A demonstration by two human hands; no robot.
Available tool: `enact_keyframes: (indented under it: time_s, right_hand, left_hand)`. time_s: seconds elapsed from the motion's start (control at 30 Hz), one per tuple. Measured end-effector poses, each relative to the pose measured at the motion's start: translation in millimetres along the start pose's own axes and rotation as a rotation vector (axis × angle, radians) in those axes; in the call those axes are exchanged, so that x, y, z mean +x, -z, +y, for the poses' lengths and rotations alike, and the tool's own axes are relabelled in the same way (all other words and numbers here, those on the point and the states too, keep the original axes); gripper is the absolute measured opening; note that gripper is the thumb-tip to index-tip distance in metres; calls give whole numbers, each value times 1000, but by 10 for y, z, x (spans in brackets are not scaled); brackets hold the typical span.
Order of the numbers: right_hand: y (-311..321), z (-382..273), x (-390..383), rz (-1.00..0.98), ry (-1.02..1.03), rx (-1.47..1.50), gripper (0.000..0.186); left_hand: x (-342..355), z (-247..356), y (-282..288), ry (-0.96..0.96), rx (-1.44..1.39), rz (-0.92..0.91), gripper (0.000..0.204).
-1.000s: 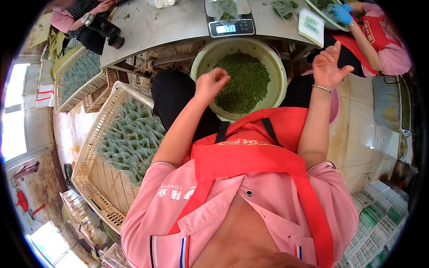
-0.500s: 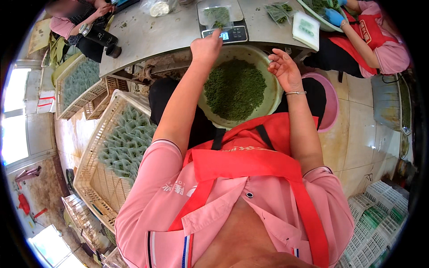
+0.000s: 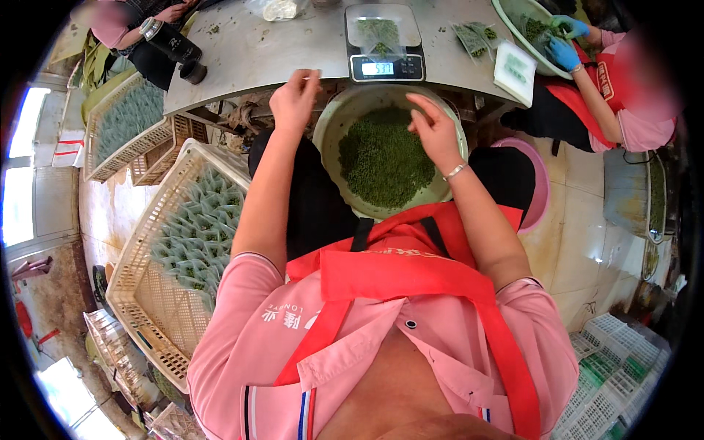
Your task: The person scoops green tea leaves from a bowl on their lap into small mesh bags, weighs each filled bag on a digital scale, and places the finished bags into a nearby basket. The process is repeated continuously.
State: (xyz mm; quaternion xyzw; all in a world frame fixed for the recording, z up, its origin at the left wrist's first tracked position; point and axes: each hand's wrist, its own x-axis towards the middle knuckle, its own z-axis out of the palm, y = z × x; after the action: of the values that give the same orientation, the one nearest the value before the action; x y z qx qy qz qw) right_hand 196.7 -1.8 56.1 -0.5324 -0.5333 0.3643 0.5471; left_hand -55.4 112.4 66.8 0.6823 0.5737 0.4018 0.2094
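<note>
Head view: the left hand is raised at the surface edge, fingertips pinched together; what they hold cannot be told. The right hand hovers half-open over the bowl of green leaves on the lap, below the scale.
</note>
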Motion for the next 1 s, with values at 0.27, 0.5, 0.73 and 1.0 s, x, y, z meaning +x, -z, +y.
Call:
enact_keyframes:
  time_s: [0.27, 0.5, 0.73, 1.0]
  right_hand:
    - [-549, -151, 760, 40, 355, -808, 32]
    - [-542, -310, 1263, -49, 326, -1096, 20]
    - [-988, -951, 1135, -451, 585, -1108, 11]
    - [-1211, -715, 1036, -630, 324, -1276, 17]
  left_hand:
    - [-68, -44, -22, 239, -293, 0, 24]
    - [-42, -2, -50, 130, -9, -10, 22]
    - [96, -22, -99, -222, 265, 323, 40]
    - [-13, -16, -189, 19, 299, -79, 47]
